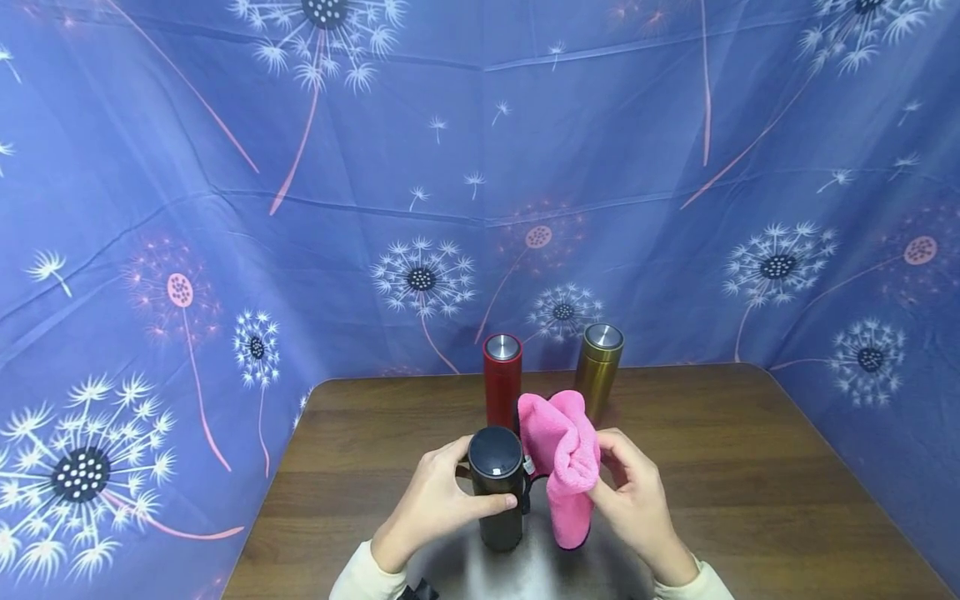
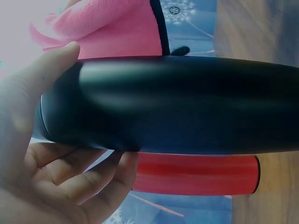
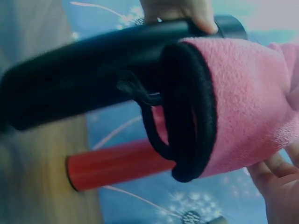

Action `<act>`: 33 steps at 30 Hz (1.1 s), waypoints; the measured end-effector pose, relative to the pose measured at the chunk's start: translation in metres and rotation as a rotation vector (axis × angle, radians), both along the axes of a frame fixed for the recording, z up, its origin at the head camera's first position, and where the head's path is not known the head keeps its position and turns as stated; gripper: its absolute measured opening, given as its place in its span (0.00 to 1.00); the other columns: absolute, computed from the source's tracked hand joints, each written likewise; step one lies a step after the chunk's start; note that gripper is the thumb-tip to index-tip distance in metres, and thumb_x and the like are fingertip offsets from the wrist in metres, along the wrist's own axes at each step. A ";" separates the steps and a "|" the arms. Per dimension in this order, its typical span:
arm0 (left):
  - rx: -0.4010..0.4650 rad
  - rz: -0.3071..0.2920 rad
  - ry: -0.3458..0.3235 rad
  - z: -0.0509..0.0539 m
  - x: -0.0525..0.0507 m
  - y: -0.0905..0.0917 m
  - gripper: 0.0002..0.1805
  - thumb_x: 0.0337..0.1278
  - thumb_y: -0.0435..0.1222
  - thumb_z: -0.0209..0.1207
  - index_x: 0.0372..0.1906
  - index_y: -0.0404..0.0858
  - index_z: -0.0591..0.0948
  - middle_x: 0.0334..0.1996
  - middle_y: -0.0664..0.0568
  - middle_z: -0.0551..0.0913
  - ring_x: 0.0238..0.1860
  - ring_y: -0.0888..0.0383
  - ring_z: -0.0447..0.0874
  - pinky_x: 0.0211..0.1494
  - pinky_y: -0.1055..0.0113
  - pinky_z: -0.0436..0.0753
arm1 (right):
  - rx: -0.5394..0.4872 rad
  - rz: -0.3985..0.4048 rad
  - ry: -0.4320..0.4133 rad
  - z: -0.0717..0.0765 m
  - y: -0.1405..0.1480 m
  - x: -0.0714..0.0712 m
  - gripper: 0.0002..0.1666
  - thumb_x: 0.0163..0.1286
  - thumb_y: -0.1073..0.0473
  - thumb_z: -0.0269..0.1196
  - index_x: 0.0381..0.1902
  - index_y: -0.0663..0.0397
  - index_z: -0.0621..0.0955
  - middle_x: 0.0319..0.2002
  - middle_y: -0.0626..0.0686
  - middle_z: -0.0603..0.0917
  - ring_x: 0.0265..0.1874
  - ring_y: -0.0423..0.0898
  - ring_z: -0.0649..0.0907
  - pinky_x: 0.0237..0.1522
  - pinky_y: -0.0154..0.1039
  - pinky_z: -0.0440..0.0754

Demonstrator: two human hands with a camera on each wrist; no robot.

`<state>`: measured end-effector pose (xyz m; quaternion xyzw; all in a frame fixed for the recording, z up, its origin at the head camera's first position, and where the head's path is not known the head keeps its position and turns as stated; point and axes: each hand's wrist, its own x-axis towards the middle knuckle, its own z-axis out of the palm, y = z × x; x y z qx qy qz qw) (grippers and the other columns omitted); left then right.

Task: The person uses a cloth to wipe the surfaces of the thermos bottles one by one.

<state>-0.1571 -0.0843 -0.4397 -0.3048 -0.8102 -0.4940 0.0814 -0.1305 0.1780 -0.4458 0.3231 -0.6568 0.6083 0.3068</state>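
Observation:
My left hand (image 1: 442, 496) grips a black thermos bottle (image 1: 501, 523) near its top, the thumb along the side facing me. In the left wrist view the black thermos bottle (image 2: 187, 107) spans most of the picture. My right hand (image 1: 633, 492) holds a pink fleece cloth (image 1: 572, 467), bunched at its upper part, just right of the bottle. The right wrist view shows the fleece (image 3: 252, 102) with a thick black edging round an opening and a thin black loop. My right fingers are partly hidden by the fleece there.
A red thermos bottle (image 1: 502, 379) and a gold thermos bottle (image 1: 598, 375) stand upright behind, near the back edge of the wooden table (image 1: 360, 442). Behind the table and at its sides hangs a blue dandelion-print cloth (image 1: 465, 183).

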 end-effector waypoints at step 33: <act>-0.091 -0.067 -0.072 -0.008 -0.005 0.000 0.36 0.39 0.55 0.78 0.57 0.50 0.80 0.45 0.67 0.84 0.43 0.67 0.83 0.46 0.69 0.84 | 0.298 0.190 -0.153 -0.038 -0.015 -0.015 0.34 0.59 0.76 0.70 0.63 0.64 0.76 0.55 0.57 0.81 0.57 0.46 0.80 0.58 0.36 0.79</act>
